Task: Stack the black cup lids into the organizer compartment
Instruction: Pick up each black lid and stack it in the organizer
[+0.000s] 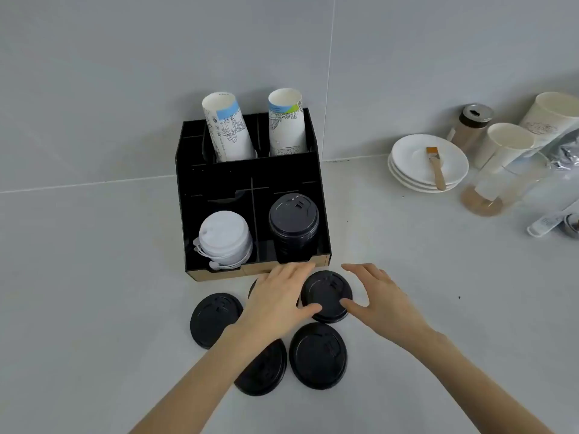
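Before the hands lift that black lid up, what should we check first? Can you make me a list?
1. Both hands on the lid: left hand and right hand touch its edges, ok.
2. Firm grip: cannot tell.
3. Black stack in the organizer has open space above: ok.
4. Path clear: ok.
5. Lid faces up like the stack: ok.
6. Other loose lids out of the way: one lies partly hidden under the left hand, not ok.

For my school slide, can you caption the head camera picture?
Two hands, left hand and right hand, reach for a black lid before the organizer.
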The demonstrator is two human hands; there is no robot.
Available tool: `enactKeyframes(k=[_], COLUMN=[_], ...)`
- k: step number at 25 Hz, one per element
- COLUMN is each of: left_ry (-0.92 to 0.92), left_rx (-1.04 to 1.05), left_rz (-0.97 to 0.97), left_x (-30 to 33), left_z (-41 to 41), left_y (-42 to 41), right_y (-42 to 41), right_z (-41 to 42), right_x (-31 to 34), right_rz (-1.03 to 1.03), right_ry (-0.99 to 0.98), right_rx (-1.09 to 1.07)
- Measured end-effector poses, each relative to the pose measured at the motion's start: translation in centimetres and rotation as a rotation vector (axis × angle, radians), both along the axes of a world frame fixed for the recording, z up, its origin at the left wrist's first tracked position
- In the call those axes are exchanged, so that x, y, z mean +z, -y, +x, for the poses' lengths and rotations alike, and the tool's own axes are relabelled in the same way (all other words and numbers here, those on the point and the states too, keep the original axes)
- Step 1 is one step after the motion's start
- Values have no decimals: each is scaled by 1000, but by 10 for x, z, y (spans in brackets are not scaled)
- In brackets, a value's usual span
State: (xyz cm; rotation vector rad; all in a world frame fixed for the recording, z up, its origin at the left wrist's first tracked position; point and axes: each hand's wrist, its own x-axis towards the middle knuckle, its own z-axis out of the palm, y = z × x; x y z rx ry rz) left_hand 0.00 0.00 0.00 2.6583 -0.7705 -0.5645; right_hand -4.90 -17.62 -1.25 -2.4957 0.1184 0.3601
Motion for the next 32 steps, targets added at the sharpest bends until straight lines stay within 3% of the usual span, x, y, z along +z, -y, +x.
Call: enactKeyframes(k=[12, 18, 32], left_ry=[21, 29, 73], left_rx=[-82, -64, -39], left_rz=[119, 99, -76], left_x=[-48, -52, -29], left_z=[3, 5, 1], left_y=[7, 8, -4], right_y=[-6, -8, -8], right_z=[-4, -5, -7], right_x=[-37, -39, -7], right_rz=[42, -20, 94], right_ry=[-26, 17, 120], right_rx=[24, 15, 27])
